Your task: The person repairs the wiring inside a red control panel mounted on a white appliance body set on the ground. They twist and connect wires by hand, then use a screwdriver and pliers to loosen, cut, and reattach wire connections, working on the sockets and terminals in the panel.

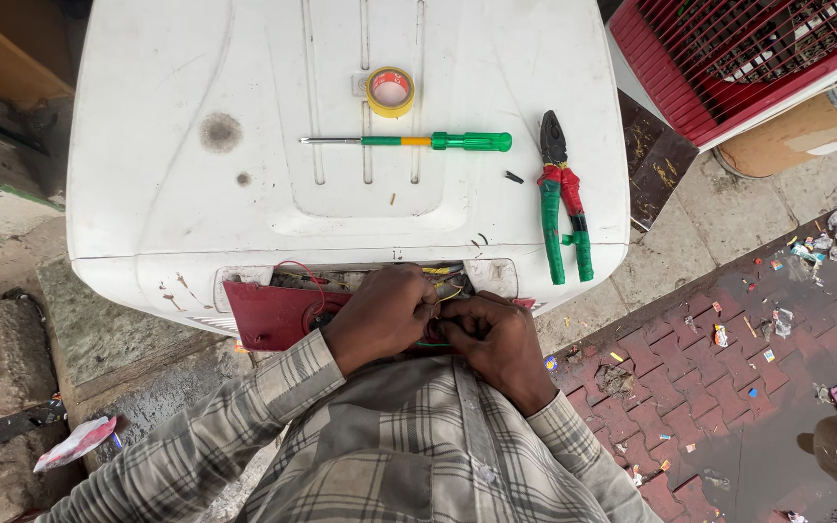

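At lower centre, the left hand (380,315) and right hand (498,339) pinch thin wires (443,293) together at the open slot (360,281) of the white appliance casing (196,194), which carries one tape roll (390,91), one screwdriver (418,141) and one pair of pliers (564,199) at upper centre.

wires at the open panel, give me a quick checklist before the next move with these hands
1. Both hands on the wires: ok, left hand and right hand pinch them together.
2. Wire ends in view: cannot tell, fingers cover them.
3. Pliers within reach: ok, lying on the white casing.
4. Screwdriver at hand: ok, flat beside the pliers.
5. Tape roll ready: ok, above the screwdriver.
6. Red panel out of the way: ok, hanging open at left.
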`<state>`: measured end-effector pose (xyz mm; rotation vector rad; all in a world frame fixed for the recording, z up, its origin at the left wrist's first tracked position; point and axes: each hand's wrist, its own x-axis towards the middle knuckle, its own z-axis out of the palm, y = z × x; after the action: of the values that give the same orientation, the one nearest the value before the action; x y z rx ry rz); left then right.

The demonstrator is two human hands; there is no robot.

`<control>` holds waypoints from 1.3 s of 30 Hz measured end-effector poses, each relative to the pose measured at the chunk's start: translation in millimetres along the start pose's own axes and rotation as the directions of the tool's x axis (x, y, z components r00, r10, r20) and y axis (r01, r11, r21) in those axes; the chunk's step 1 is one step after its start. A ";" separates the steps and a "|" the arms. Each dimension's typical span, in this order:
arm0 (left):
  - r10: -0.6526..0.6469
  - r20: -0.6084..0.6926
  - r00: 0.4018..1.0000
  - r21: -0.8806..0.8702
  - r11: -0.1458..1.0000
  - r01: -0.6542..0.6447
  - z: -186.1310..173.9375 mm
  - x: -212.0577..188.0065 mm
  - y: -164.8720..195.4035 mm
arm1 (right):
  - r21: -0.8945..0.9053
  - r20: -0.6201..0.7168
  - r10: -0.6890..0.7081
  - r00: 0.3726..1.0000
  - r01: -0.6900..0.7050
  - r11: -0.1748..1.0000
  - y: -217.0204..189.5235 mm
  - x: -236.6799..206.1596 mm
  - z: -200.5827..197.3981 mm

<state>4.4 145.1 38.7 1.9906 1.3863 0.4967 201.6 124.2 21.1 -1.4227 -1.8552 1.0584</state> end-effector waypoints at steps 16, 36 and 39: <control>-0.098 0.023 0.995 -0.024 0.995 0.098 -2.0 2.4 2.8 | 0.090 -0.077 -0.014 0.997 0.021 0.996 4.5 2.3 8.8; -0.150 0.025 0.988 0.144 0.979 0.145 -4.3 8.4 14.8 | -0.054 -0.058 -0.337 0.940 0.334 0.941 8.8 0.1 8.2; -0.148 -0.022 0.989 0.163 0.975 0.149 -1.0 9.0 15.9 | -0.051 -0.067 -0.303 0.951 0.300 0.952 9.7 0.7 9.8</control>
<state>18.0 150.2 49.9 1.9948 1.6136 0.3334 198.5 123.6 7.7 -1.1349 -1.9720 0.8099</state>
